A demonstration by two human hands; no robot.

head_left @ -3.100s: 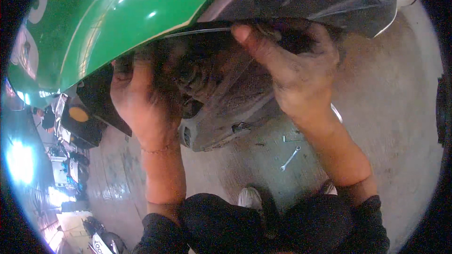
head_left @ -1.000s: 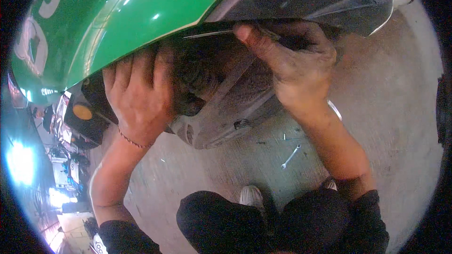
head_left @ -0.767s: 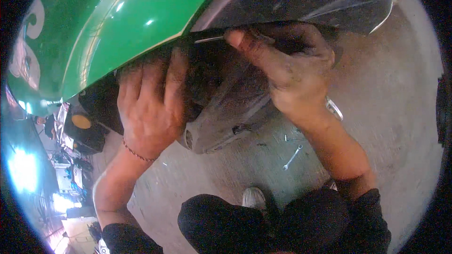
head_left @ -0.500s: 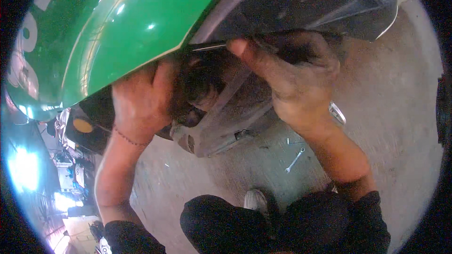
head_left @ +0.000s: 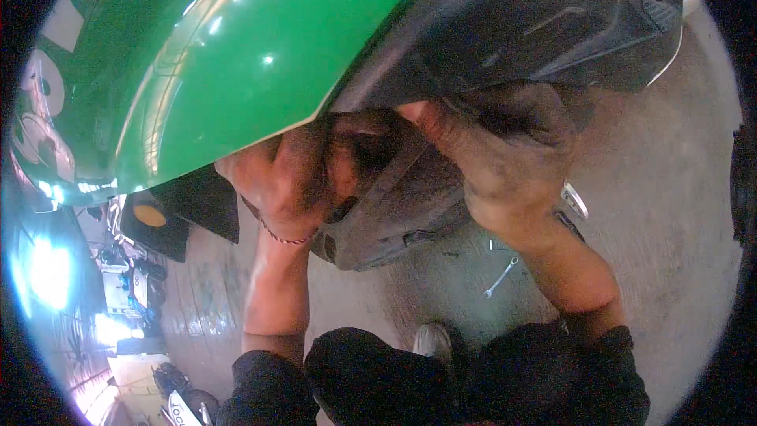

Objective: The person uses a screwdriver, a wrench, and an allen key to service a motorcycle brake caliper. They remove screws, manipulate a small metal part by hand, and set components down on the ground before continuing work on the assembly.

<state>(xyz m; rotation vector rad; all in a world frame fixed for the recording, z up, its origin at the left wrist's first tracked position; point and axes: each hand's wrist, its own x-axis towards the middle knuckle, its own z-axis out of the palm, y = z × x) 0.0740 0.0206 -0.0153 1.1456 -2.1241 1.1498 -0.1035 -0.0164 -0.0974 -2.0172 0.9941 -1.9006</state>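
A glossy green body panel (head_left: pixel 229 71) fills the upper left. Along its edge runs a dark plastic trim piece (head_left: pixel 512 31). My right hand (head_left: pixel 512 158) grips the trim's lower edge, its thumb pressed near the seam with the green panel and the other fingers mostly hidden behind. Beneath the corner of the green panel is my left hand (head_left: pixel 288 177), its fingers curled and partly in shadow; whatever they hold cannot be made out. Behind both hands a dusty grey plastic part (head_left: pixel 394 213) slopes down toward the floor.
A combination wrench (head_left: pixel 500 278) lies on the concrete floor (head_left: pixel 662 268), with a small L-shaped tool (head_left: pixel 499 245) close by. A shiny metal object (head_left: pixel 576 200) shows beside my right wrist. Dark flaps (head_left: pixel 206 203) hang at left, with a cluttered area beyond.
My left hand has shifted right beneath the panel edge, closer to my right hand. My right hand keeps its hold on the trim. The panel appears slightly lower and farther right in view.
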